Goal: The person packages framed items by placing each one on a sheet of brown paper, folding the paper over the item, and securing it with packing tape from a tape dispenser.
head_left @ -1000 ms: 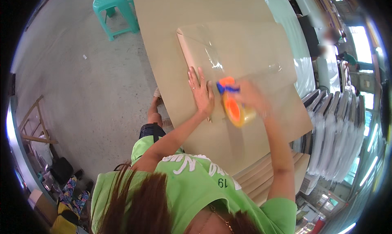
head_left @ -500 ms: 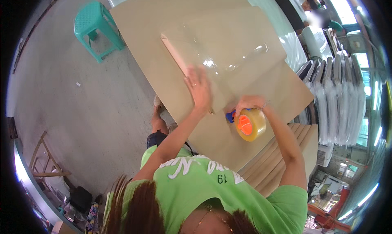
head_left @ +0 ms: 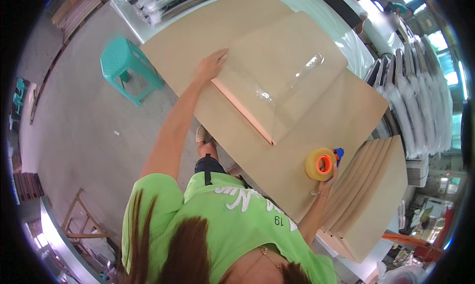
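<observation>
A large flat brown board (head_left: 173, 41) lies in front of me, with a flat brown panel in clear film (head_left: 267, 93) on top. Along the panel's near left side runs a pale pinkish edge strip (head_left: 242, 110). My left hand (head_left: 213, 66) rests at the far end of that strip, fingers stretched out and lying flat. At the board's right side, my right hand (head_left: 330, 175) is closed round a tape dispenser (head_left: 338, 155) with a blue part, an orange hub and a big roll of clear yellowish tape (head_left: 312, 165). The tape roll is apart from the panel.
A green plastic stool (head_left: 128, 68) stands on the floor at the left. Several thick brown panels (head_left: 366, 185) are stacked at the right. Behind them, film-wrapped panels (head_left: 415, 101) stand upright. Another person (head_left: 383, 16) is at the far right. A wooden frame (head_left: 81, 217) is at the lower left.
My left hand has slid along the strip to its far end. My right hand has carried the tape dispenser right and nearer to me, away from the panel. The whole view has shifted.
</observation>
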{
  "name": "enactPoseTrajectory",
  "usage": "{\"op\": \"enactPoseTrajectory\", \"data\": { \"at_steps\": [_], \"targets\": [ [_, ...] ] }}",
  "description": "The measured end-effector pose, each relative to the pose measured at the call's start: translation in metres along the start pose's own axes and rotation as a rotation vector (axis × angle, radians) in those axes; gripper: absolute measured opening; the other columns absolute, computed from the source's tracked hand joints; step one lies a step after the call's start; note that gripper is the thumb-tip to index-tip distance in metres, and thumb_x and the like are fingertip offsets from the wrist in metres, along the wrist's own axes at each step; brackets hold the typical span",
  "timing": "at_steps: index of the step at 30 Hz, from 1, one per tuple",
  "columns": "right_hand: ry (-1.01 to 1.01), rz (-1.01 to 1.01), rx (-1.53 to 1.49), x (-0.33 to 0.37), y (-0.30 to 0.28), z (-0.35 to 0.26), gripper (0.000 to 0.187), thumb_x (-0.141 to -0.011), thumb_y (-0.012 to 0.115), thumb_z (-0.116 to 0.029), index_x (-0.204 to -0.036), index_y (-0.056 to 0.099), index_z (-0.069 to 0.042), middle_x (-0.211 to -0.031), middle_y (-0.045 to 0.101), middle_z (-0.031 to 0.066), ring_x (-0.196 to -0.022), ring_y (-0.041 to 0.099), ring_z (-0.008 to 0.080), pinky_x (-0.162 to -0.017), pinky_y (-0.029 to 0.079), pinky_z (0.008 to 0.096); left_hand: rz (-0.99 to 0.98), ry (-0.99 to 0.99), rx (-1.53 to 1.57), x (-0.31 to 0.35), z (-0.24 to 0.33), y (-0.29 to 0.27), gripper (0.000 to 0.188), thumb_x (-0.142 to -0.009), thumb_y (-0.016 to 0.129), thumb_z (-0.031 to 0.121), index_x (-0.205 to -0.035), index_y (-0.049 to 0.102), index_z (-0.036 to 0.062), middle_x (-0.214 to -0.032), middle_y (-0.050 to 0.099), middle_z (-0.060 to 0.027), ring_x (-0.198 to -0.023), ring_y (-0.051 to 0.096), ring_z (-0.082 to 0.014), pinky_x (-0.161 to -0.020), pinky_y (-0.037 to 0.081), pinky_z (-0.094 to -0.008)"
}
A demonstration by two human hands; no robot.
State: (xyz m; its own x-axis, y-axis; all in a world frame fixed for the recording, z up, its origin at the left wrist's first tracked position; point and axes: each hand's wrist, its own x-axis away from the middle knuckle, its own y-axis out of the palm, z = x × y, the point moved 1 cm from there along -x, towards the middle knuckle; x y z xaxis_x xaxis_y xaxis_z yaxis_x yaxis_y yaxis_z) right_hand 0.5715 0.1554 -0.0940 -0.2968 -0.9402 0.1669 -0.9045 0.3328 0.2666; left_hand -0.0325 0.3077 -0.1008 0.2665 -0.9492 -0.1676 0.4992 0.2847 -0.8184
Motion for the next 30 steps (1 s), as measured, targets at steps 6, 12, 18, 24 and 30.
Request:
{"op": "enactPoseTrajectory", "data": {
  "at_steps": [6, 12, 18, 24, 30],
  "targets": [
    [-0.698, 0.438, 1.554, 0.039, 0.030, -0.022, 0.041, -0.097, 0.052, -0.025, -0.129, 0.053, 0.001, -0.121, 0.058, 0.0138, -0.113, 0.054, 0.0255, -0.098, 0.042, 0.0352, -0.261, 0.036, 0.113, 0.026, -0.043, -0.035, 0.056, -0.097, 0.039, 0.048, -0.139, 0.047, 0.0132, -0.151, 0.036, -0.0079, -0.134, 0.037, -0.0340, -0.111, 0.017, -0.0513],
    [-0.329, 0.198, 1.066, 0.037, 0.179, 0.037, 0.049, -0.094, 0.055, -0.016, -0.140, 0.043, -0.004, -0.133, 0.050, 0.0173, -0.125, 0.046, 0.0307, -0.103, 0.038, 0.0380, -0.424, 0.298, -0.090, -0.005, -0.086, -0.049, 0.052, -0.099, 0.035, 0.044, -0.140, 0.047, 0.0138, -0.153, 0.032, -0.0067, -0.143, 0.020, -0.0329, -0.114, 0.004, -0.0572],
    [-0.084, 0.245, 0.390, 0.015, 0.253, 0.064, 0.061, -0.096, 0.050, -0.019, -0.149, 0.025, -0.001, -0.153, 0.028, 0.0148, -0.142, 0.026, 0.0226, -0.115, 0.022, 0.0343, -0.658, 0.078, 0.700, -0.114, -0.011, 0.032, 0.067, -0.101, 0.031, 0.048, -0.150, 0.020, 0.0034, -0.156, 0.020, -0.0145, -0.145, 0.013, -0.0288, -0.118, 0.007, -0.0400],
    [0.056, 0.266, 0.286, 0.066, 0.309, 0.086, 0.072, -0.097, 0.047, -0.022, -0.151, 0.004, -0.002, -0.160, 0.003, 0.0119, -0.147, 0.003, 0.0209, -0.118, 0.011, 0.0370, -0.975, 0.039, 0.879, -0.203, 0.023, 0.059, 0.067, -0.101, 0.025, 0.047, -0.150, 0.018, 0.0021, -0.157, 0.018, -0.0119, -0.145, 0.014, -0.0249, -0.118, 0.008, -0.0380],
    [0.018, -0.101, 0.202, 0.138, 0.550, 0.089, 0.060, -0.098, 0.047, -0.011, -0.151, 0.018, -0.003, -0.147, 0.039, 0.0125, -0.126, 0.048, 0.0264, -0.104, 0.036, 0.0373, -0.747, 0.666, 0.813, -0.330, 0.110, 0.013, 0.061, -0.100, 0.030, 0.048, -0.145, 0.038, 0.0074, -0.149, 0.037, -0.0100, -0.141, 0.028, -0.0223, -0.116, 0.018, -0.0374]
  ]
}}
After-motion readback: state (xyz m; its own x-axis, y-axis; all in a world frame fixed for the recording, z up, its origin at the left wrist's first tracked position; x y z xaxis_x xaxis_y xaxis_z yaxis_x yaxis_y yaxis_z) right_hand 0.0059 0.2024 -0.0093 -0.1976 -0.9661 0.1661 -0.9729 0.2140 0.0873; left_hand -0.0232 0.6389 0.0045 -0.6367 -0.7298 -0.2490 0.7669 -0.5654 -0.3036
